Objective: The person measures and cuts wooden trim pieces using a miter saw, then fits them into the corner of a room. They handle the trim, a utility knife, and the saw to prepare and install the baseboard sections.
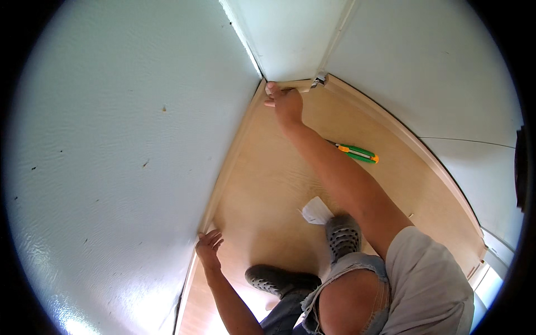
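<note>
A long, light wood-coloured baseboard strip runs along the foot of the left wall to the far corner. My left hand touches its nearer part, fingers stretched out and a little apart. At the far corner, my right hand presses on the strip's end, one finger pointing into the corner and another digit apart from it. Beside my right forearm a green and yellow utility knife lies on the floor, its tip partly hidden by the arm.
Another baseboard follows the right wall, and a short piece spans the far wall. The wood-coloured floor holds a crumpled white scrap beside my grey shoe. The left wall is pale and glossy, with dark specks.
</note>
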The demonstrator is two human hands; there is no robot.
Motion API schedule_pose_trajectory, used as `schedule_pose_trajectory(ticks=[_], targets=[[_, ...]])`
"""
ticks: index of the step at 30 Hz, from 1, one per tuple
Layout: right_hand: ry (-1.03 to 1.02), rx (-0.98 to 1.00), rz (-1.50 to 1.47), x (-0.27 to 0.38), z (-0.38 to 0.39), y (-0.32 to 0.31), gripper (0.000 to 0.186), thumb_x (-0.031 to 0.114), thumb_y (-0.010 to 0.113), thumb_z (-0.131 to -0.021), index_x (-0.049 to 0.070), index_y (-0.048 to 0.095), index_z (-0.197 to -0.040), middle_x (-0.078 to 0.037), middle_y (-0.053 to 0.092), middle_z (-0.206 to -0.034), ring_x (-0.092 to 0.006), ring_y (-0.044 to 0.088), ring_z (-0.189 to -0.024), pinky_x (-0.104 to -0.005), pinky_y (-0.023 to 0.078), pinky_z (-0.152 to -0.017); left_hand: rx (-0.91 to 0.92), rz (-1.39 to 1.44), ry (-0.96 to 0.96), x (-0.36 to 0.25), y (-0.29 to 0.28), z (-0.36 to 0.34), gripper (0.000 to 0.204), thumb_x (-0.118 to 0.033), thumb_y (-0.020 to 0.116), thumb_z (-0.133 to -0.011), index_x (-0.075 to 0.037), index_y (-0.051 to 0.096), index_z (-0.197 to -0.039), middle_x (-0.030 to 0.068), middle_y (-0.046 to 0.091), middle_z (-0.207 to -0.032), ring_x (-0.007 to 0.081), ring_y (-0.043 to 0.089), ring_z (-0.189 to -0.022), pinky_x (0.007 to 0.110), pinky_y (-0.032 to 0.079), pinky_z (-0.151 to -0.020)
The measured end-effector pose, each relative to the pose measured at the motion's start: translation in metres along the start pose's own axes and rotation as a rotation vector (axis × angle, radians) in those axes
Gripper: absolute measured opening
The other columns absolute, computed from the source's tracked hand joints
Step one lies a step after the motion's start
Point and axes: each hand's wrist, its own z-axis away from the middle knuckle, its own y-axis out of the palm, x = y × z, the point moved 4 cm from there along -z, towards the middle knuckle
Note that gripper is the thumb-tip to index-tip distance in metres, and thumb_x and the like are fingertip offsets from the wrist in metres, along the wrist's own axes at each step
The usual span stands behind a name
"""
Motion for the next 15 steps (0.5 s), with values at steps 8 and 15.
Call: schedule_pose_trajectory(ticks=[8,15], targets=[[0.040,0.027,0.065,-0.004,-0.007,-0.001,0.051,0.038,0.073,-0.093,-0.012,0.064,-0.099,-0.019,0.071,-0.091,-0.0280,0.075,-0.075,-0.0319,0.060,-0.067,0.009,-0.012,0.021,0.003,-0.003,0.000,0.067,-0.051,0.035,-0.107,0.008,0.066,-0.114,0.0195,0.070,-0.112,0.0296,0.068,-0.100,0.039,0.056,-0.085],[-0.061,0.060,-0.087,-0.020,-0.013,0.002,0.041,0.030,0.064,-0.099,-0.011,0.060,-0.100,-0.018,0.072,-0.092,-0.0261,0.075,-0.077,-0.0332,0.060,-0.063,0.021,-0.018,0.056,-0.005,0.003,0.008,0.068,-0.053,0.037,-0.105,0.008,0.066,-0.115,0.0195,0.071,-0.111,0.0297,0.069,-0.100,0.039,0.056,-0.084]])
